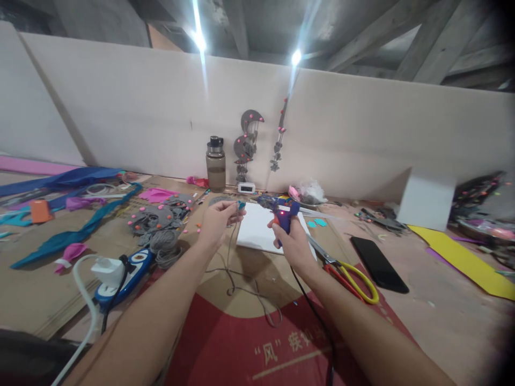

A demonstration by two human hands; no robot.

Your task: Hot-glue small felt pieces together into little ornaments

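Note:
My right hand (293, 239) is wrapped around a blue hot glue gun (286, 215), whose small light glows red and whose nozzle points left. My left hand (222, 221) pinches a small teal piece (241, 205) between thumb and fingers, just left of the nozzle and apart from it. A grey cord (230, 268) hangs below the left hand and trails in loops over the cardboard. Under the glue gun lies a white board (253, 233). Two or so teal cut-outs (319, 222) rest right of the glue gun.
Scissors (356, 279) with yellow and red handles and a black phone (380, 264) lie at right. Left are a power strip (131, 279), grey yarn (166, 244) and teal cloth (80, 236). A bottle (216, 166) stands by the wall; a black cable (317, 316) runs beside my right arm.

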